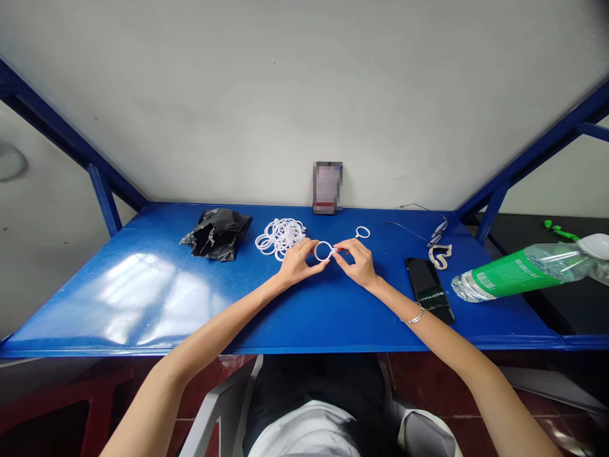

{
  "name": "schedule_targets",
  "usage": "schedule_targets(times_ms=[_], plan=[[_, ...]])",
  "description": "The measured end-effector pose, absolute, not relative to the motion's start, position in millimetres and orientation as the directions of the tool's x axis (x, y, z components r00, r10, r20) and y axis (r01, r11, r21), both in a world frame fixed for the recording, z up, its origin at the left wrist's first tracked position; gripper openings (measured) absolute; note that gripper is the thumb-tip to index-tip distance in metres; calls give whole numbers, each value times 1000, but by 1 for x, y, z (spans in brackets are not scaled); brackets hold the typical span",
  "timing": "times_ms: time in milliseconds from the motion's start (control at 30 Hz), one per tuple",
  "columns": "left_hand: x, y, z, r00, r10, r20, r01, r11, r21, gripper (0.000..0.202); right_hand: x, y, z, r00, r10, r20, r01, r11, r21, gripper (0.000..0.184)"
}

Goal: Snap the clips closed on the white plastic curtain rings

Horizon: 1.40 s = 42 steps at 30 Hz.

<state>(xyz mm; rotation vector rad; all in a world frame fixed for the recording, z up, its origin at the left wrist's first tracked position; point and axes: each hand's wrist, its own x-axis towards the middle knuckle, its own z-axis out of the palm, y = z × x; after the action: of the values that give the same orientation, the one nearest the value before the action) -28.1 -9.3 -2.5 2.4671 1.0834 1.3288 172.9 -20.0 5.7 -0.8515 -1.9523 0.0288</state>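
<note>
A white plastic ring with a small eyelet piece, like a curtain ring (323,242), is held between my two hands above the blue table. My left hand (299,263) pinches its left side with thumb and fingers. At its right side, my right hand (359,263) grips near the eyelet with thumb and fingertips. Just beyond my left hand lies a pile of similar white rings (288,235). One more white ring (363,227) lies alone behind my right hand.
On the blue table (285,324) a crumpled black plastic bag (221,231) lies left of the pile. A phone (327,188) leans on the wall. To the right are glasses (438,231), a white looped item (441,257), a dark phone (429,289) and a green-labelled bottle (518,273).
</note>
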Motion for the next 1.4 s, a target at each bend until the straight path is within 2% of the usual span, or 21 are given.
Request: schedule_targets(times_ms=[300, 900, 1400], plan=[[-28, -8, -6, 337, 661, 670, 541, -719, 436, 34, 173, -20, 7, -304, 567, 765, 556, 758, -341, 5], [-29, -9, -3, 337, 695, 636, 555, -692, 462, 45, 173, -20, 8, -327, 558, 763, 552, 768, -324, 8], [-29, -10, -2, 385, 723, 573, 573, -674, 466, 44, 173, -19, 6, -322, 520, 791, 533, 790, -303, 5]])
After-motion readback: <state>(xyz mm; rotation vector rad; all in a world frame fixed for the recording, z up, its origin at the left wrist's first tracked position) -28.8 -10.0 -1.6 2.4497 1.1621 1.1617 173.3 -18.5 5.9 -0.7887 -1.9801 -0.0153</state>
